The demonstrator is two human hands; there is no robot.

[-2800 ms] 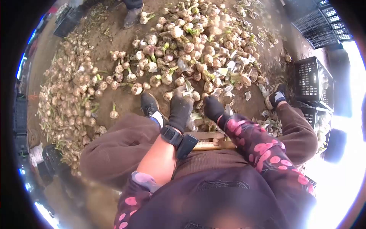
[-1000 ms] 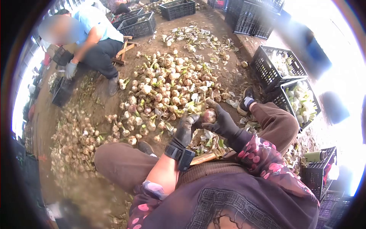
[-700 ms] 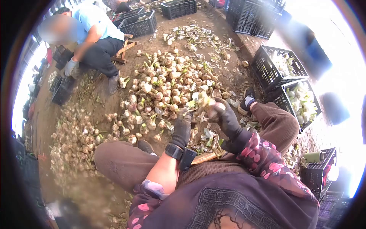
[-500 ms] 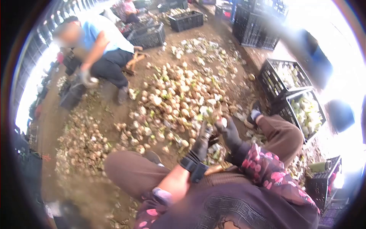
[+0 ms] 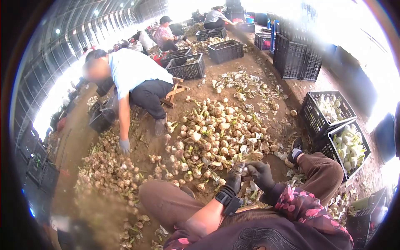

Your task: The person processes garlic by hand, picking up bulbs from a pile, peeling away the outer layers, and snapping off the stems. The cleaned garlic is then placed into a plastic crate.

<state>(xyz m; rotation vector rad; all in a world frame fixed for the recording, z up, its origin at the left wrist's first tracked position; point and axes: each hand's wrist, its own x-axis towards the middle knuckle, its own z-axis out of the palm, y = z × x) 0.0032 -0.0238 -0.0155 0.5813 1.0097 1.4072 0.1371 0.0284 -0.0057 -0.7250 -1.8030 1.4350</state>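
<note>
My left hand [image 5: 234, 182], in a dark glove, is closed around a garlic bulb [image 5: 245, 171] in front of my lap. My right hand [image 5: 261, 176], gloved as well, presses curled fingers against the same bulb from the right. Pale dry skin or stalk [image 5: 253, 156] sticks out above the fingers. Just beyond both hands lies a large pile of garlic bulbs [image 5: 216, 133], some with green stems. How the fingertips sit on the bulb is partly hidden.
At my right stand two black crates [image 5: 327, 112] holding whitish peeled garlic [image 5: 348, 146]. A co-worker in a light blue shirt [image 5: 137, 71] bends over another garlic heap [image 5: 108, 171] at left. Stacked crates [image 5: 298, 56] rise at the back right; loose skins [image 5: 250, 89] litter the ground.
My view has tilted up, showing more background. My hands stay together at the bulb, the right fingers now more curled over it. The co-worker has leaned down, hand reaching the left heap.
</note>
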